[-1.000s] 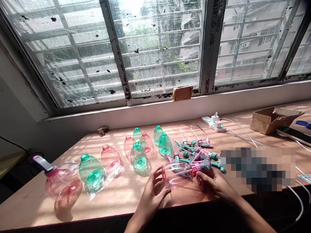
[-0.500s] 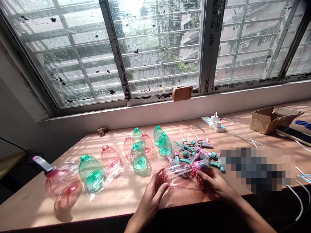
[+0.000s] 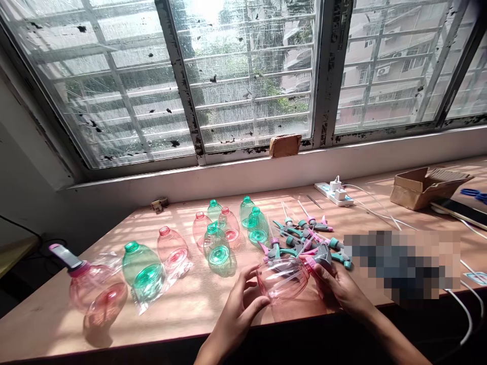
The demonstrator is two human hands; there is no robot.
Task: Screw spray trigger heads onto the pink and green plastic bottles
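A clear pink spray bottle lies on its side between my hands, just above the near part of the table. My left hand cups its base, thumb below and fingers above. At the neck, my right hand pinches the pink collar of a grey spray head, which sits on the bottle's mouth. Whether the threads are fully engaged I cannot tell. Behind the bottle lies a pile of loose trigger spray heads in pink, green and grey, with thin tubes.
Several green bottles and pink bottles stand left and behind. A pink bottle with its sprayer fitted is far left. Plastic film, a power strip, a cardboard box and a blurred patch are also there.
My right hand has rolled around the collar, and the spray head has turned with it. My left thumb and fingers have spread a little at the bottle's base.
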